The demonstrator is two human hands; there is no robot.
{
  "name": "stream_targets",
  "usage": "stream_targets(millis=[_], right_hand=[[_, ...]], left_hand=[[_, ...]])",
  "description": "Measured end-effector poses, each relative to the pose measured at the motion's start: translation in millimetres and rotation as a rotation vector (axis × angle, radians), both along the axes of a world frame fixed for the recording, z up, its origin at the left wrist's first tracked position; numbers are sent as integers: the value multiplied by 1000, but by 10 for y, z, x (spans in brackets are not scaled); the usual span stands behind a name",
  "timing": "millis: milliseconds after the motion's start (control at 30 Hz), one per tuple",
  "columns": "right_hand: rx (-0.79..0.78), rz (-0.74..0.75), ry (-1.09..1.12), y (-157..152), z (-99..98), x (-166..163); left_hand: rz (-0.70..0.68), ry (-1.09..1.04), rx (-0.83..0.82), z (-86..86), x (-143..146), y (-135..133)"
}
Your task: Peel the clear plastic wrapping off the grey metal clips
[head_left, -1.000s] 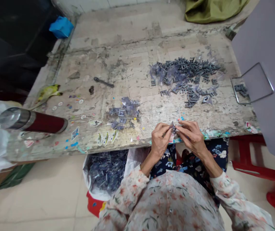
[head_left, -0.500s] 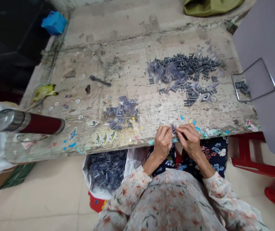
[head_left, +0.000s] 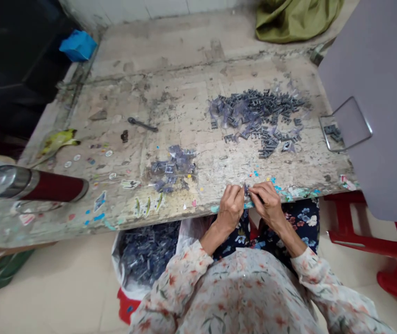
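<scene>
Left hand: thumb and fingers pinched close, gripping small piece. Right hand: fingertips also pinched close, on same piece from other side. Piece sits between the two hands, at near edge of table; mostly covered by fingers, exact shape can't be told. Its visible bit looks purplish.

Big heap of grey parts and clear purplish film: beyond the grip, slightly right. Smaller pile, similar look: left of grip, a bit farther out. Stickers: left of grip, along near edge. Grey rod: farther out, left. Flask, dark red, on its far left. White sack with more parts: below table edge, left of grip. Red stool: right of grip, lower.
</scene>
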State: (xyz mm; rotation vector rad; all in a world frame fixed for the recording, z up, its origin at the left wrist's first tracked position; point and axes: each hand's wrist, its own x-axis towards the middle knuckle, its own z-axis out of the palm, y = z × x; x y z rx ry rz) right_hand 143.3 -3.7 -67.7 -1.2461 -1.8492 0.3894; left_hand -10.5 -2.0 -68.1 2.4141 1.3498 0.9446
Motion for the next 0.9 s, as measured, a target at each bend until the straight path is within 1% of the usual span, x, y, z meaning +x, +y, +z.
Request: stream_targets(millis=[133, 200, 233, 333, 433, 500, 533, 600, 633, 667, 700, 733, 767, 800, 833, 867, 900], right_hand=[[-10, 16, -3, -4, 74, 52], [-16, -5, -1, 21, 121, 155], [-18, -28, 0, 50, 144, 230], [9, -170, -5, 226, 204, 523], [36, -392, -23, 520, 226, 822], [7, -505, -67, 721, 221, 957], [-23, -525, -84, 800, 217, 993], [-69, -530, -66, 878, 218, 991], [-95, -514, -7, 868, 227, 952], [-136, -483, 91, 824, 243, 892], [-195, -439, 215, 753, 264, 814], [-299, -354, 363, 661, 289, 723], [-439, -237, 509, 558, 316, 626], [-588, -98, 608, 453, 343, 530], [-699, 20, 662, 357, 368, 441], [-771, 95, 691, 275, 388, 364], [-813, 127, 698, 211, 401, 303]], left_hand=[[21, -143, -31, 63, -54, 64], [63, -200, -59, 119, -164, 171], [107, -203, -65, 151, -248, 245], [306, -118, -47, 256, -577, 494], [486, -9, 21, 358, -860, 658], [553, -20, 91, 417, -913, 662], [558, -60, 117, 441, -887, 631], [512, -200, 100, 476, -740, 524], [462, -292, 36, 486, -631, 459], [405, -396, -81, 490, -507, 394], [337, -504, -249, 488, -378, 335], [267, -615, -452, 482, -251, 286], [209, -737, -663, 472, -133, 247], [150, -848, -853, 459, -31, 220], [88, -940, -1002, 446, 52, 201], [39, -1008, -1107, 432, 114, 190], [5, -1054, -1172, 419, 155, 182]])
